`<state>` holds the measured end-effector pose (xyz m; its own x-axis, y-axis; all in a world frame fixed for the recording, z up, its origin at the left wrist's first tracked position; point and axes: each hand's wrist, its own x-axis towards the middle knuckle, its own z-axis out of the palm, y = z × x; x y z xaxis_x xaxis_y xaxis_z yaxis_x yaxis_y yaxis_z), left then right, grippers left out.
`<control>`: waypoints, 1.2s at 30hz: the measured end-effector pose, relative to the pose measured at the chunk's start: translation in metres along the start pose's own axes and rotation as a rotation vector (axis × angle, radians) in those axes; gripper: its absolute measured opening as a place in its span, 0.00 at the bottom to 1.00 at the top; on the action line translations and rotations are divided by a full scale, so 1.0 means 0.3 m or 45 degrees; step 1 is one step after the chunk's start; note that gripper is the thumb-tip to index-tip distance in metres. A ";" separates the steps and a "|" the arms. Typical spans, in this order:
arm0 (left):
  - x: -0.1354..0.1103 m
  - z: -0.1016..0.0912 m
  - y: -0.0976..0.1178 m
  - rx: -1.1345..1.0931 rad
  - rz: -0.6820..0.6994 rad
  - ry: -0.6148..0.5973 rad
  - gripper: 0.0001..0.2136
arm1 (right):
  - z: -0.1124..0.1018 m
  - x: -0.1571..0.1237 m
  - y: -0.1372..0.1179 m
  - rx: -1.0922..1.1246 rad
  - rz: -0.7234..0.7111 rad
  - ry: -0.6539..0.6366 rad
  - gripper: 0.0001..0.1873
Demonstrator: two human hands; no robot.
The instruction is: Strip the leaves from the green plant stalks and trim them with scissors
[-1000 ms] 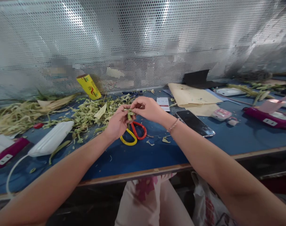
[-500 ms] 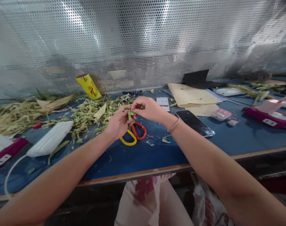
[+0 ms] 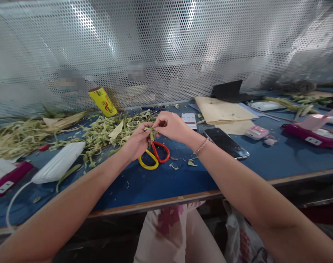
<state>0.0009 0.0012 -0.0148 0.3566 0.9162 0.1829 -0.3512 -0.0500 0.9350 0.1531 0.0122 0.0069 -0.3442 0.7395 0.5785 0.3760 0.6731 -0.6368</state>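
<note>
My left hand (image 3: 137, 141) pinches a small piece of green leaf strip (image 3: 152, 134), which looks knotted or folded, between its fingers. From the other side, the closed fingertips of my right hand (image 3: 172, 126) grip the same piece at its top. Just below my hands lies a pair of scissors (image 3: 162, 160) with one red and one yellow handle loop; the blades are hidden. A heap of similar green pieces (image 3: 100, 137) spreads behind and to the left of my left hand.
Long pale leaf strips (image 3: 15, 137) lie far left, by a white padded block (image 3: 59, 162) with a cord. A yellow tube (image 3: 103, 102) leans against the perforated metal panel (image 3: 166, 47). Right of my hands are a phone (image 3: 226, 142), brown paper (image 3: 224, 111) and a pink case (image 3: 256, 132).
The fingers have shifted slightly around the green piece, and its upper end now sits a little differently. Both hands stay in nearly the same place.
</note>
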 end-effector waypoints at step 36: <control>0.015 -0.005 -0.007 -0.141 0.053 0.308 0.04 | 0.087 -0.025 0.039 0.021 -0.001 0.048 0.22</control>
<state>0.0019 0.0062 -0.0165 0.1268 0.9833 0.1303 -0.4588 -0.0583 0.8866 0.1377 0.0144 -0.0182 -0.3115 0.7389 0.5975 0.3611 0.6737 -0.6448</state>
